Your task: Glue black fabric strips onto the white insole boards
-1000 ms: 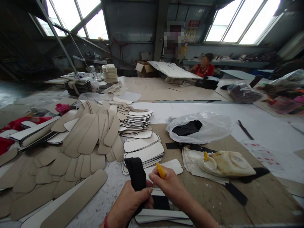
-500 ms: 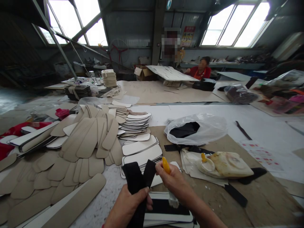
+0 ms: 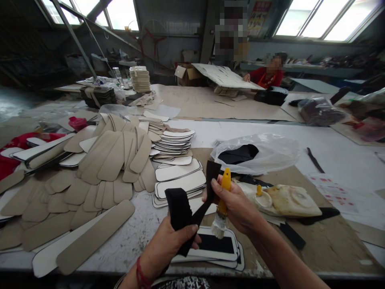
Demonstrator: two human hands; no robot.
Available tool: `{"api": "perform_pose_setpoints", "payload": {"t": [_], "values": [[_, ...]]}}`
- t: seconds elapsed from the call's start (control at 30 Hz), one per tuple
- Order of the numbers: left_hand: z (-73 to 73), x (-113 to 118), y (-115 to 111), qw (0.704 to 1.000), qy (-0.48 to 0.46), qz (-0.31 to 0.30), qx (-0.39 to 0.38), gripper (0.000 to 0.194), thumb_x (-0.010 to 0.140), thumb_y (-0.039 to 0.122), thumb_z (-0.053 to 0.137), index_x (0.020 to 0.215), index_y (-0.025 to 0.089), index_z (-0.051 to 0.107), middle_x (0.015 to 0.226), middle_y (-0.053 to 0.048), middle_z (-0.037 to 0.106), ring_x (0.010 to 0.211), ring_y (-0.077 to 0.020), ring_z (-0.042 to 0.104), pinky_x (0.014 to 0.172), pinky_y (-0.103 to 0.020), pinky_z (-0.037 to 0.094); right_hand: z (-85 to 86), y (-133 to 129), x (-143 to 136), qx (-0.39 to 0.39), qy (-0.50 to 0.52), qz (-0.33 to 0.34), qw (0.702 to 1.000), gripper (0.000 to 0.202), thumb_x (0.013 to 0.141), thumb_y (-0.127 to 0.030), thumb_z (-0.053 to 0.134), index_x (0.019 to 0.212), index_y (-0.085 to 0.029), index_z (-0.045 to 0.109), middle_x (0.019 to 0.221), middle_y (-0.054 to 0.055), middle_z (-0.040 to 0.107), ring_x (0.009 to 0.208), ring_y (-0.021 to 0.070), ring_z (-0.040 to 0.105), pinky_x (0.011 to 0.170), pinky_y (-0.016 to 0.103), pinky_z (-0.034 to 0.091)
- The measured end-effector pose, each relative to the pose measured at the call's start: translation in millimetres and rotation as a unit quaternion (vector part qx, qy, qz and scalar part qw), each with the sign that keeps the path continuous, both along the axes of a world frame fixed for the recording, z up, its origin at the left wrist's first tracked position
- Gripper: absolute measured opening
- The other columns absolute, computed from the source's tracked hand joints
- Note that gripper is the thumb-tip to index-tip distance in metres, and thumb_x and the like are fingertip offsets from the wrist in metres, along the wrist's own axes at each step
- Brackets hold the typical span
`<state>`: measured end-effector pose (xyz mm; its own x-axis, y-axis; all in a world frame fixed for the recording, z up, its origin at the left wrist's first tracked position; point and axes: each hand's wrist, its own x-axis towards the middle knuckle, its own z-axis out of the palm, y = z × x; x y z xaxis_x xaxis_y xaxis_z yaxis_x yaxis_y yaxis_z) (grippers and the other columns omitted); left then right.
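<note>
Near the front edge, my left hand (image 3: 171, 245) is closed around a stack of black strips (image 3: 178, 206). My right hand (image 3: 237, 202) pinches the upper end of one black strip (image 3: 212, 172), which slants up from the stack. The same hand holds a brush (image 3: 222, 200) with a yellow handle and whitish, coated bristles pointing down. Below the hands lie white rounded panels (image 3: 200, 255), the top one bearing a black rectangle (image 3: 218, 243). Beyond them sits a stack of white panels (image 3: 180, 186).
Beige panels (image 3: 111, 160) are heaped at the left. A plastic bag (image 3: 270, 154) with black pieces and a stained white container (image 3: 296, 200) with a brush-like yellow tip stand right. Across the table, a person in red (image 3: 261, 76) is beside a large board (image 3: 224, 76).
My right hand has moved up and right, drawing one black strip away from the stack, with the brush still held. The view has tilted down, showing the table's front edge.
</note>
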<state>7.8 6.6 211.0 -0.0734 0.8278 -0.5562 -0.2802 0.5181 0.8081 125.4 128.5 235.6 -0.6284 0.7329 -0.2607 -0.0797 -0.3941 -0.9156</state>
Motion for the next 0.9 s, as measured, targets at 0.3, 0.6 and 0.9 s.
{"api": "perform_pose_setpoints", "payload": {"t": [0.3,0.6,0.9], "values": [[-32.7,-40,-21,0.995,0.062,0.062,-0.046,0.024,0.065,0.037,0.061,0.067,0.014,0.056,0.046,0.003,0.053,0.046,-0.0098,0.046,0.051,-0.023,0.037,29.6,59,60,0.152,-0.210,0.088,0.962,0.025,0.071,-0.044,0.060,0.072,-0.021,0.052,0.050,-0.006,0.041,0.039,0.0058,0.034,0.036,0.018,0.027],[-125.0,-62,1,0.980,0.108,0.113,-0.126,0.021,0.054,0.031,0.066,0.062,0.014,0.055,0.042,0.006,0.046,0.038,-0.0067,0.037,0.042,-0.022,0.027,-93.6,52,12,0.417,-0.483,0.404,0.656,0.022,0.079,-0.039,0.049,0.074,-0.021,0.060,0.072,0.004,0.064,0.065,0.0164,0.056,0.053,0.023,0.031],[-169.3,-66,23,0.977,0.092,0.097,-0.165,0.013,0.051,0.020,0.064,0.055,0.015,0.052,0.045,0.005,0.046,0.037,-0.0075,0.038,0.040,-0.022,0.029,-159.7,36,-54,0.437,-0.469,0.445,0.626,0.027,0.081,-0.042,0.046,0.087,-0.022,0.063,0.085,0.007,0.067,0.078,0.0195,0.060,0.059,0.025,0.037]]}}
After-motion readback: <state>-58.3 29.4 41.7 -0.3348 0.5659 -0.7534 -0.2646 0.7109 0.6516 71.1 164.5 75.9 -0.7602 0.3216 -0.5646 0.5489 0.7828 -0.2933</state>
